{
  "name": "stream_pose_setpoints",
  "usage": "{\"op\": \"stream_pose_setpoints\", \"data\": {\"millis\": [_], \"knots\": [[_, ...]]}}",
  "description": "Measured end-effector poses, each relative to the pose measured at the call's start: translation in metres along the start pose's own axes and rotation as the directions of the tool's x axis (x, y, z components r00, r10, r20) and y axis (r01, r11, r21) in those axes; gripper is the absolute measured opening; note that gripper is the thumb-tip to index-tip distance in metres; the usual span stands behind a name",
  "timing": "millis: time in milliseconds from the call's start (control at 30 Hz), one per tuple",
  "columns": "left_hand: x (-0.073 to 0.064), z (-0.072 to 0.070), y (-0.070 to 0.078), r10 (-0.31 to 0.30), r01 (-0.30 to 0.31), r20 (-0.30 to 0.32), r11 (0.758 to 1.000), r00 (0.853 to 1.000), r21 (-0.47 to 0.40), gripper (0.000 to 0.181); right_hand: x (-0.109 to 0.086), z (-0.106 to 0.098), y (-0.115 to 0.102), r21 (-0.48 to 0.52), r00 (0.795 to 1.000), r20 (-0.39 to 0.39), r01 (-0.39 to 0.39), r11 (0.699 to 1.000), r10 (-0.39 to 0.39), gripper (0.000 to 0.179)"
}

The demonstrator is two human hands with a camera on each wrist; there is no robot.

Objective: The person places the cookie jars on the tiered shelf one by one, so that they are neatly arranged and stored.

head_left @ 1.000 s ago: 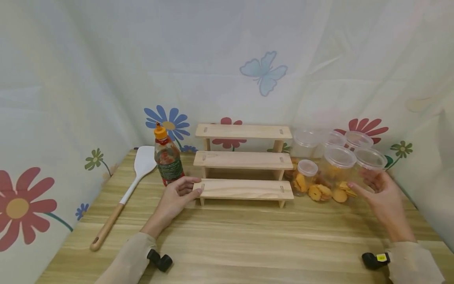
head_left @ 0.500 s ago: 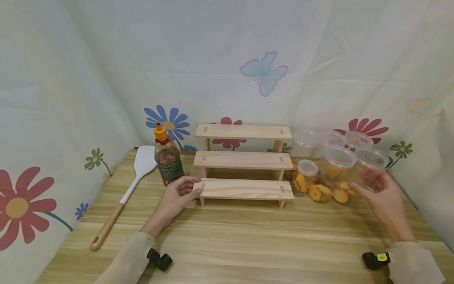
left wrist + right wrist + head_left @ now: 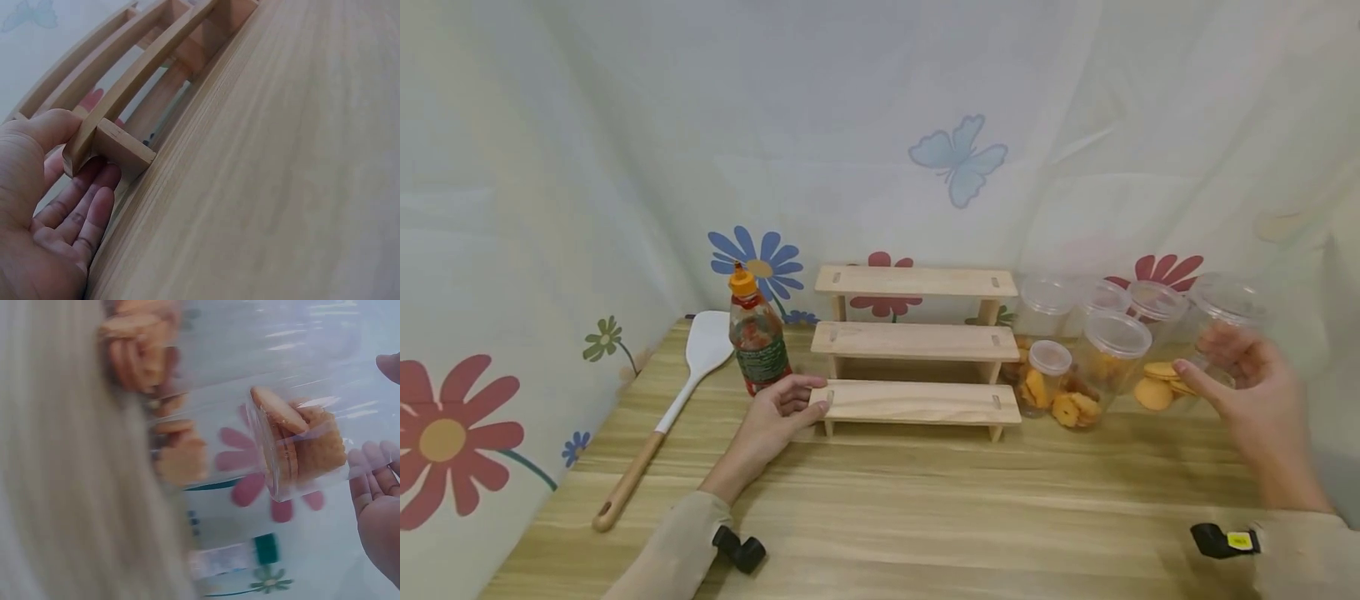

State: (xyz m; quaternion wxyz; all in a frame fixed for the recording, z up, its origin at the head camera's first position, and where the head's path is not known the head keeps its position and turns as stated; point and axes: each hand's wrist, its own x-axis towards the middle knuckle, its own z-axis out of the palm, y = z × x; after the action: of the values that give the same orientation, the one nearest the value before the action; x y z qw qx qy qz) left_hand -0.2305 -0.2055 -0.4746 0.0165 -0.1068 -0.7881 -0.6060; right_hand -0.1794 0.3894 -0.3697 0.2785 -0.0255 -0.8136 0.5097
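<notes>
A three-tier wooden shelf [image 3: 916, 403] stands at the middle of the table. My left hand [image 3: 775, 421] holds the left end of its lowest board; in the left wrist view the thumb lies at the board's edge and the fingers [image 3: 94, 215] reach underneath. On the right, my right hand [image 3: 1262, 400] grips a clear lidded jar [image 3: 1228, 302] with round cookies at its bottom. That jar is tilted and lifted off the table, its cookies [image 3: 319, 444] showing in the right wrist view. Several similar jars, including a small one [image 3: 1049, 358], stand between it and the shelf.
Left of the shelf stands a sauce bottle [image 3: 758, 342] with an orange cap. A white spatula [image 3: 700, 350] with a wooden handle lies farther left. Behind the jars, a small green-capped container [image 3: 225, 559] shows in the right wrist view. Printed curtains surround the table [image 3: 880, 517].
My right hand has lifted the cookie jar off the table and moved it rightward and up, away from the other jars. The left hand stays on the shelf.
</notes>
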Motion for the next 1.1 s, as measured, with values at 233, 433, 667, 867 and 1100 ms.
{"op": "stream_pose_setpoints", "data": {"millis": [233, 433, 667, 867, 1100], "knots": [[0.000, 0.000, -0.001, -0.001, 0.001, 0.000, 1.000, 1.000, -0.005, 0.037, 0.019, -0.016, -0.037, -0.006, 0.992, -0.044, 0.116, 0.993, -0.116, 0.051], [0.000, 0.000, 0.000, 0.002, -0.002, 0.004, 1.000, 1.000, -0.004, 0.037, 0.038, -0.021, -0.071, -0.009, 0.983, -0.044, 0.179, 0.984, -0.179, 0.051], [-0.001, 0.000, 0.001, -0.001, 0.001, 0.000, 1.000, 1.000, -0.002, 0.037, 0.060, -0.002, -0.111, 0.008, 0.994, 0.015, 0.112, 0.994, -0.112, 0.050], [-0.001, 0.000, 0.001, -0.008, 0.008, -0.006, 1.000, 1.000, 0.002, 0.036, 0.077, 0.035, -0.130, 0.137, 0.987, 0.120, 0.093, 0.986, -0.110, 0.052], [0.000, 0.001, 0.001, -0.001, 0.001, 0.006, 1.000, 1.000, -0.012, 0.037, 0.087, 0.082, -0.147, 0.126, 0.969, 0.192, 0.133, 0.983, -0.156, 0.056]]}}
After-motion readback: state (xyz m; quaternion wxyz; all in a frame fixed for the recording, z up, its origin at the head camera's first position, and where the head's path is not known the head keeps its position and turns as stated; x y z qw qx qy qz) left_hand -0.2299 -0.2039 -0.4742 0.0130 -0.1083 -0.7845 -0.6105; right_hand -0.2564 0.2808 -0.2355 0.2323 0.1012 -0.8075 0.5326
